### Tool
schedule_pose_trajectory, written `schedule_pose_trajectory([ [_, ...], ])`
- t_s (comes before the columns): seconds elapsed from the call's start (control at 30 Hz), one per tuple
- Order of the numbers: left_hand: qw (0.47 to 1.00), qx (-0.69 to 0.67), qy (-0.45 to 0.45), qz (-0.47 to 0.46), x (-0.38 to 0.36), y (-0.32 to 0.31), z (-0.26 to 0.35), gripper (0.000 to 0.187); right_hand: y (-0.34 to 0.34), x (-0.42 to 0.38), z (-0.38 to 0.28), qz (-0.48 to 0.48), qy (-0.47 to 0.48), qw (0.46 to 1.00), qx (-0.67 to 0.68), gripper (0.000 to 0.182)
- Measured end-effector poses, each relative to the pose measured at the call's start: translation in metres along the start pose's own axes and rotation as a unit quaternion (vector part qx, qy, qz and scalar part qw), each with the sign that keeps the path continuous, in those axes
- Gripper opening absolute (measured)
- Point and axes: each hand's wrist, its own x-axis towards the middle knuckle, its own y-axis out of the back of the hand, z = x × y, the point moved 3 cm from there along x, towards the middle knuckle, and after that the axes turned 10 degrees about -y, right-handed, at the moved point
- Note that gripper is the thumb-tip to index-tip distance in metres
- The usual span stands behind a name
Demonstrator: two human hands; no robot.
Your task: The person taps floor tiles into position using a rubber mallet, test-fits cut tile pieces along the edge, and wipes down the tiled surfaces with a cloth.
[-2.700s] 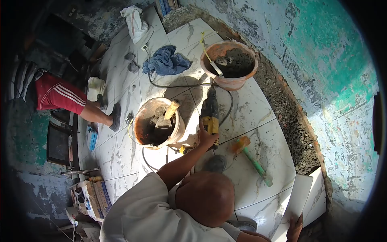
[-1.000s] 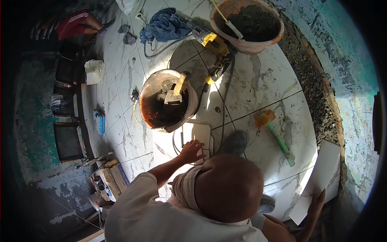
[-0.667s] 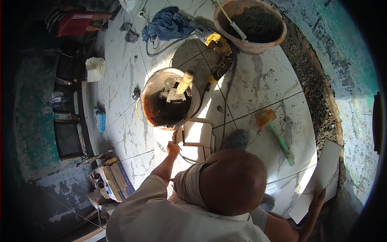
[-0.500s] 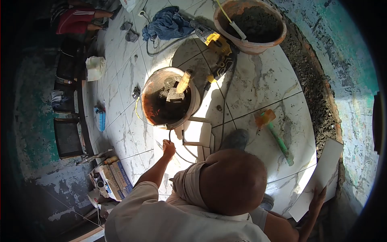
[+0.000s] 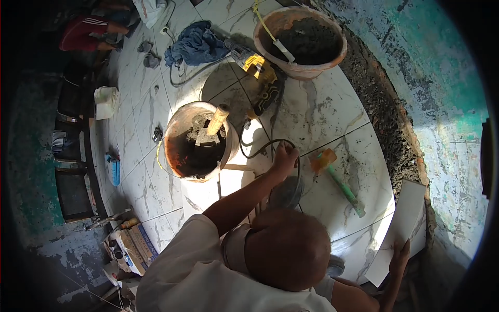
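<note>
A: Head cam. What's hard to see?

B: The head (image 5: 286,249) blocks the floor w/ tiles under it. Right hand (image 5: 399,253) is at the edge, fingers laid on a white tile (image 5: 400,229) propped by the wall; can't tell if they grip it.

A: Left hand (image 5: 285,156)?

B: Fingers curled shut round a black cable (image 5: 260,148), looped beside the bucket (image 5: 200,140). It runs up to the yellow drill (image 5: 258,70).

A: Any writing?

B: None I can read.

Tight floor around the cable

Bare tile (image 5: 332,117) lies open between the mortar bucket (image 5: 300,41) and mallet (image 5: 337,182); the nearer bucket (image 5: 200,141), drill (image 5: 259,78) and looping cable (image 5: 262,148) crowd the left.
</note>
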Motion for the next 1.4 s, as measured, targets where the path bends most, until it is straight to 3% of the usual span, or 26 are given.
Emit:
schedule_pose_trajectory([
  [0.07,0.996,0.021,-0.042,0.075,0.054,-0.020,0.016,0.023,0.002,-0.011,-0.008,-0.005,-0.008,1.000,0.013,0.051],
  [0.1,0.971,0.118,-0.141,0.151,0.081,-0.015,0.028,0.025,0.004,-0.016,-0.011,0.009,-0.015,1.000,0.000,0.049],
  [0.13,0.921,0.211,-0.238,0.226,0.104,-0.004,0.038,0.027,0.007,-0.021,-0.011,0.017,-0.019,1.000,-0.002,0.049],
  [0.17,0.865,0.325,-0.268,0.273,0.126,0.012,0.046,0.034,0.008,-0.025,-0.009,0.012,-0.026,1.000,0.012,0.048],
  [0.2,0.791,0.433,-0.295,0.315,0.139,0.027,0.055,0.044,0.008,-0.029,-0.007,0.007,-0.033,0.999,0.028,0.047],
  [0.27,0.730,0.584,-0.216,0.282,0.136,0.038,0.077,0.070,0.008,-0.036,-0.002,0.024,-0.029,0.999,0.035,0.043],
  [0.3,0.732,0.581,-0.219,0.280,0.139,0.046,0.077,0.070,0.009,-0.039,-0.001,0.015,-0.039,0.998,0.042,0.041],
  [0.37,0.725,0.587,-0.316,0.176,0.150,0.046,0.077,0.088,0.008,-0.044,0.003,0.011,-0.049,0.998,0.049,0.038],
  [0.4,0.726,0.584,-0.317,0.176,0.159,0.045,0.076,0.088,0.008,-0.045,0.006,0.012,-0.057,0.996,0.061,0.035],
  [0.47,0.780,0.545,-0.278,0.131,0.176,0.047,0.073,0.085,0.008,-0.048,0.015,0.012,-0.062,0.995,0.072,0.032],
  [0.77,0.722,0.573,-0.347,0.173,0.225,0.071,0.074,0.072,0.013,-0.063,0.035,0.040,-0.120,0.980,0.153,0.039],
  [0.8,0.762,0.557,-0.290,0.154,0.227,0.071,0.091,0.071,0.013,-0.067,0.026,0.049,-0.133,0.979,0.147,0.039],
  [0.83,0.717,0.576,-0.345,0.186,0.234,0.073,0.102,0.072,0.010,-0.066,0.005,0.047,-0.139,0.976,0.158,0.034],
  [0.87,0.738,0.553,-0.320,0.217,0.261,0.091,0.090,0.069,0.009,-0.067,-0.010,0.047,-0.146,0.974,0.168,0.030],
  [0.9,0.723,0.589,-0.290,0.216,0.265,0.088,0.114,0.069,0.009,-0.067,-0.014,0.030,-0.172,0.968,0.182,0.027],
  [0.93,0.754,0.609,-0.160,0.185,0.270,0.085,0.141,0.072,0.009,-0.067,-0.017,0.041,-0.183,0.966,0.176,0.027],
  [1.0,0.659,0.663,-0.230,0.272,0.321,0.128,0.130,0.070,0.006,-0.060,-0.027,0.023,-0.168,0.980,0.108,0.025],
  [1.03,0.695,0.643,-0.137,0.290,0.323,0.129,0.150,0.066,0.006,-0.057,-0.030,0.015,-0.173,0.981,0.084,0.022],
  [1.2,0.630,0.694,-0.041,0.347,0.419,0.254,0.166,0.052,0.006,-0.043,-0.052,0.047,-0.191,0.977,0.083,0.021],
  [1.23,0.650,0.677,-0.015,0.345,0.414,0.254,0.183,0.054,0.009,-0.034,-0.064,0.024,-0.186,0.981,0.041,0.021],
  [1.3,0.692,0.646,0.031,0.320,0.426,0.279,0.199,0.057,0.015,-0.026,-0.083,0.002,-0.198,0.980,-0.002,0.021],
  [1.4,0.726,0.672,0.053,0.138,0.440,0.304,0.215,0.051,0.019,-0.002,-0.099,-0.018,-0.162,0.986,-0.034,0.020],
])
